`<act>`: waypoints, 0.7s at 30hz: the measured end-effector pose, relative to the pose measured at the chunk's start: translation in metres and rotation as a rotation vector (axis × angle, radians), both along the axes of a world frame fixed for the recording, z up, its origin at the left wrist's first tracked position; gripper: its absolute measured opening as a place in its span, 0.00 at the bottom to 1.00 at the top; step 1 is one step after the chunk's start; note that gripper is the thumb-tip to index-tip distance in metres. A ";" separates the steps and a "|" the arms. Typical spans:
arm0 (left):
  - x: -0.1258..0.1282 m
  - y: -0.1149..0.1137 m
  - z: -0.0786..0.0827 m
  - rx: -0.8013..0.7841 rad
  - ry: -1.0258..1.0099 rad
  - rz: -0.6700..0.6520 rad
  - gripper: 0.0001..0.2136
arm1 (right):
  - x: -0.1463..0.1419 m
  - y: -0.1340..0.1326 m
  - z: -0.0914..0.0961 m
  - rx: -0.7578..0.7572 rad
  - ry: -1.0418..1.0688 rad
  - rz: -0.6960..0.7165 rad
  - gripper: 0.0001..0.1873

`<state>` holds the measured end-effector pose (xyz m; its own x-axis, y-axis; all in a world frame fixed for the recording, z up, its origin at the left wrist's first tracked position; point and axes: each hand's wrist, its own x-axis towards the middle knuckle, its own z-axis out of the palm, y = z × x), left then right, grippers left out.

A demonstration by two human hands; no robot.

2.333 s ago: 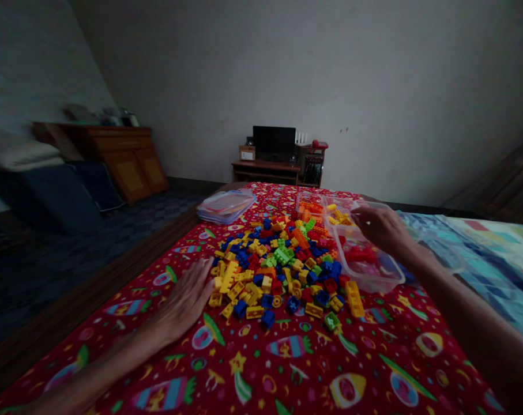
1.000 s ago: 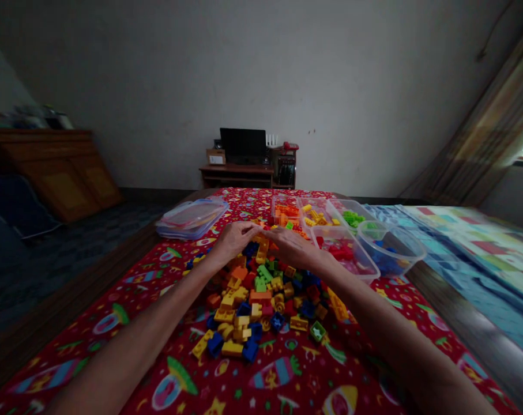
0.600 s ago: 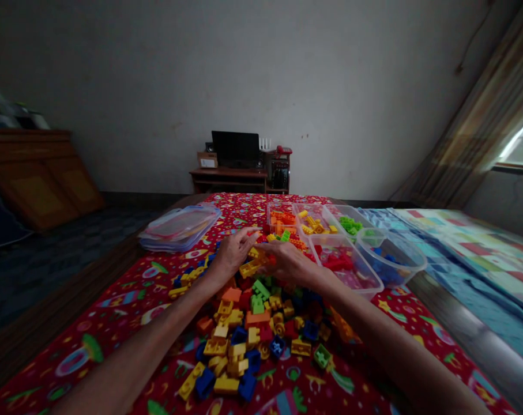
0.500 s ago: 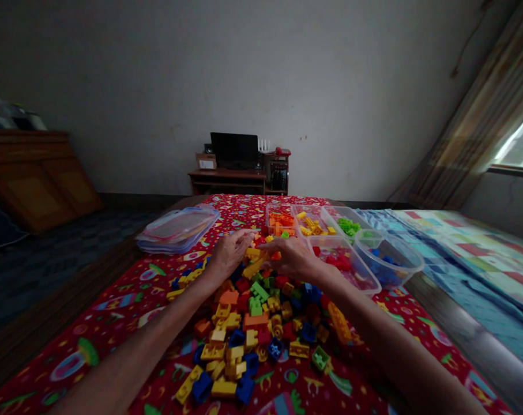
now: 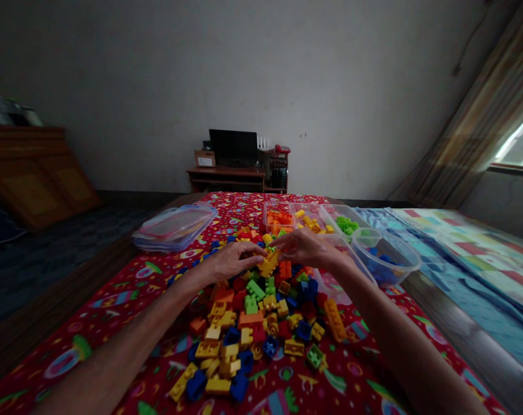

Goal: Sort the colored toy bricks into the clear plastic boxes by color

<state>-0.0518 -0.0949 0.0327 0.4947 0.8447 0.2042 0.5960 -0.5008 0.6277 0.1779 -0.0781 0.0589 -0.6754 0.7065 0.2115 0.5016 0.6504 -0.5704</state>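
Observation:
My left hand (image 5: 237, 257) and my right hand (image 5: 303, 246) meet over the far part of a heap of toy building bricks. Between their fingertips is a yellow brick (image 5: 268, 264), pinched from both sides and tilted above the heap. An orange brick (image 5: 285, 269) lies just below my right fingers. Nearer to me, the loose pile has green bricks (image 5: 255, 290), yellow bricks (image 5: 218, 385), blue bricks (image 5: 239, 387) and red ones. A long orange-yellow brick (image 5: 334, 320) rests at the pile's right side. My right hand and forearm partly hide the tub with red bricks.
Clear plastic tubs at the right hold sorted bricks: orange bricks (image 5: 279, 219), yellow bricks (image 5: 313, 223), green bricks (image 5: 346, 225). A round tub (image 5: 410, 259) contains blue ones. Stacked lids (image 5: 175, 227) lie at the left on the red patterned cloth (image 5: 109, 305). A bed (image 5: 473, 259) adjoins on the right.
Both hands have shifted slightly right, and my left hand has turned more sideways. The yellow brick between them has moved right and changed its tilt. The view has shifted slightly.

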 end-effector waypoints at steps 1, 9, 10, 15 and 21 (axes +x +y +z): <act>0.000 -0.001 0.000 -0.012 0.010 -0.007 0.16 | 0.004 0.002 0.003 -0.015 0.015 0.005 0.14; 0.002 0.000 -0.004 0.034 0.004 0.016 0.12 | 0.044 0.034 0.014 0.001 0.293 -0.356 0.07; 0.001 0.000 -0.005 0.031 0.006 0.013 0.13 | 0.049 0.039 0.012 0.051 0.283 -0.470 0.07; -0.001 0.002 -0.008 0.043 -0.015 0.036 0.14 | 0.061 0.054 0.001 0.286 0.029 -0.867 0.14; 0.002 0.005 -0.010 -0.020 -0.205 0.161 0.19 | 0.045 0.037 0.014 0.347 0.005 -0.628 0.17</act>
<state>-0.0495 -0.0896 0.0231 0.3036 0.9140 0.2692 0.5263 -0.3964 0.7522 0.2227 -0.0413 0.0728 -0.1619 0.8528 0.4966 0.8387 0.3841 -0.3862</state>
